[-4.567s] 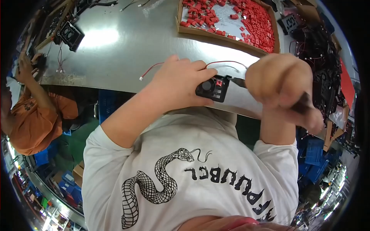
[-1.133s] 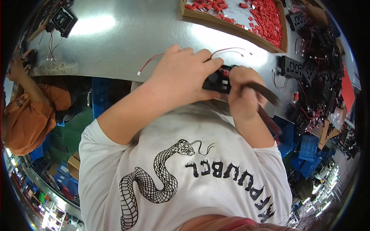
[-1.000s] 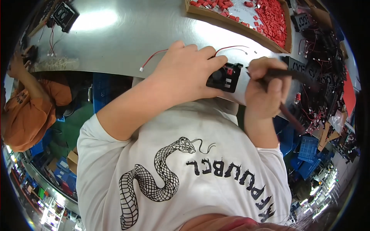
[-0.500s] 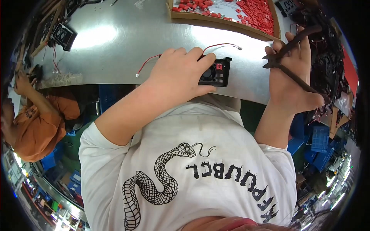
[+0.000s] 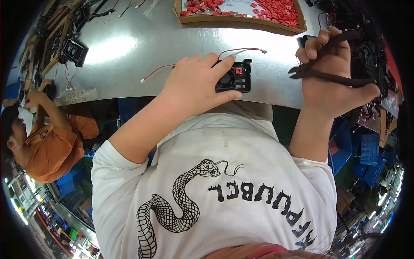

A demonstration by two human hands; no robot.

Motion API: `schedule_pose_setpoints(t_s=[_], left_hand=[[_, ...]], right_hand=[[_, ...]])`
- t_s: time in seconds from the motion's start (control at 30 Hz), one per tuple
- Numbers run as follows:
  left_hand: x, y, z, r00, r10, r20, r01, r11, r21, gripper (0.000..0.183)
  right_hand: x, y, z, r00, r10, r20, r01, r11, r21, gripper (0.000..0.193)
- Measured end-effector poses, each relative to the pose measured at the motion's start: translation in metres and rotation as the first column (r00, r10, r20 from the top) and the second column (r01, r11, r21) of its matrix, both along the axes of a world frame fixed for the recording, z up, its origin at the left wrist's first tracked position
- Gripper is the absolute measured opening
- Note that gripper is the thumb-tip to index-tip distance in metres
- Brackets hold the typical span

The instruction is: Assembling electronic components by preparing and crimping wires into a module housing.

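Observation:
My left hand [image 5: 194, 82] lies over a black plastic fan housing [image 5: 246, 80] on the metal table, gripping it with fingers along the far side and thumb on the near edge. A small red square piece [image 5: 239, 71] sits in the housing beside its round fan [image 5: 227, 80]. Two thin red wires with white connectors come out from under the hand, one [image 5: 157, 72] to the left, one [image 5: 241, 49] to the right. Palm up, my right hand [image 5: 325, 86] holds dark cutting pliers [image 5: 340, 78], handles spread and jaws pointing left, apart from the housing.
A shallow cardboard box [image 5: 241, 22] of small red pieces stands at the far side. Another black housing [image 5: 74, 52] with wires lies at the left. Black parts and wires [image 5: 371, 64] crowd the right. A co-worker in an orange shirt [image 5: 56, 151] sits at the left.
The pliers' handles have come closer together and their lower handle has swung up in my right hand. The whole view has shifted slightly; my left hand keeps its hold on the housing.

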State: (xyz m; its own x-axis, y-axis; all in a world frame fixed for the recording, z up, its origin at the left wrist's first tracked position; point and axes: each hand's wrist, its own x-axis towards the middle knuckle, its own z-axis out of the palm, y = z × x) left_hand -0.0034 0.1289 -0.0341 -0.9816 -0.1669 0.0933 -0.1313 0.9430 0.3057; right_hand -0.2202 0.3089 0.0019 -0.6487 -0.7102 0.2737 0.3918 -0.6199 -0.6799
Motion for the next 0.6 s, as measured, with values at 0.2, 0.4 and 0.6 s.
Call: schedule_pose_setpoints(t_s=[0.2, 0.4, 0.6], left_hand=[[-0.003, 0.003, 0.004, 1.0, 0.011, -0.029, -0.01, 1.0, 0.022, 0.07], [-0.001, 0.001, 0.001, 0.999, 0.029, -0.045, -0.027, 0.999, 0.038, 0.068], [0.002, 0.0, 0.002, 0.998, 0.06, -0.016, -0.059, 0.997, 0.056, 0.065]], right_hand=[[-0.012, -0.006, 0.007, 0.971, 0.144, -0.191, -0.177, 0.969, -0.17, 0.12], [0.001, -0.023, 0.015, 0.954, 0.283, -0.102, -0.278, 0.959, 0.06, 0.072], [0.029, -0.052, 0.002, 0.779, 0.368, -0.508, -0.365, 0.925, 0.11, 0.066]])
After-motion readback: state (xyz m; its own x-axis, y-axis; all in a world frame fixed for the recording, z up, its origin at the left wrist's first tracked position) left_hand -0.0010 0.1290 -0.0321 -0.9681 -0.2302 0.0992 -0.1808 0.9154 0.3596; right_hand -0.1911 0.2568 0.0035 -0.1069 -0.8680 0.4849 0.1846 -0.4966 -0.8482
